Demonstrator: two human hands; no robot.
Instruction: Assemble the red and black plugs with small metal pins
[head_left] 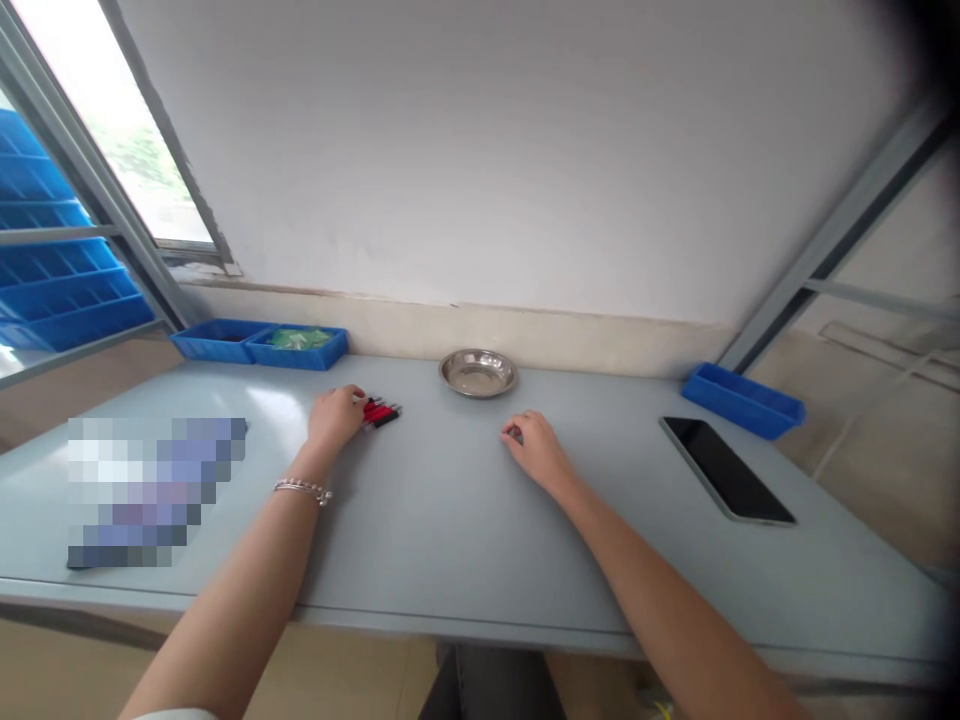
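Note:
On the left middle of the table, my left hand (337, 415) has its fingers curled at the near ends of several thin red and black sticks (381, 412). They have pale, metal-looking tips, and my fingers partly cover them. My right hand (534, 445) is held over the table to the right, thumb and fingers bent together in a loose ring; I see no object in it. Beyond the hands, near the wall, stands a shallow round metal dish (478, 373). A beaded bracelet (304, 488) circles my left wrist.
Two blue bins (259, 352) stand at the back left, one with green packets (300, 339). A long blue bin (742, 400) sits at the right edge near a dark-screened phone (727, 470). A blurred-out item (157, 492) lies left. Stacked blue trays (64, 270) stand beyond the frame.

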